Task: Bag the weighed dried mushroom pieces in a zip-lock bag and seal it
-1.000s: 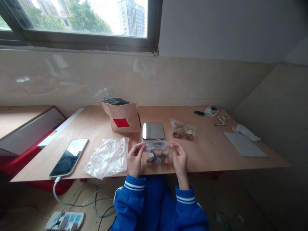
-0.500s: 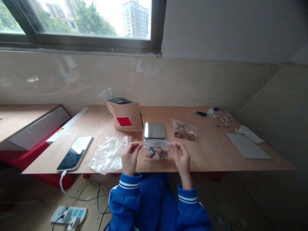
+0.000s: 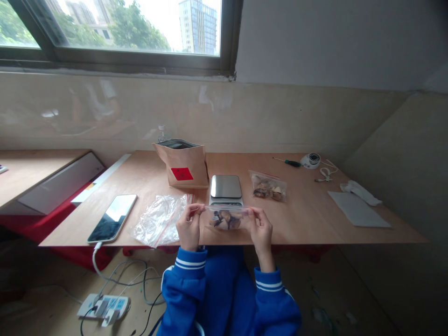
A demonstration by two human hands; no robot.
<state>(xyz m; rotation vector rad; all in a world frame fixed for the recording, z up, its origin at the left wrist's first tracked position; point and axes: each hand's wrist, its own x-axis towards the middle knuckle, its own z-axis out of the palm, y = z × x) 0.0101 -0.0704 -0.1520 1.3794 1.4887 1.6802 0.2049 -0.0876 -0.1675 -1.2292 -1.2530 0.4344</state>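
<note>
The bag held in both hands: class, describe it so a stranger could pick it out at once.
On the wooden table under the window, find the silver scale. In front of it, the left hand and right hand pinch a small clear bag of brown pieces; unlike the filled bag beside the scale and the empty bags, it is held.

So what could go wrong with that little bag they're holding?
The little bag is pinched only at its top corners by the left hand and right hand, right at the table edge. If it slips or its seal gapes, the brown pieces could drop to the floor. It might also bump the scale just behind it.
</note>
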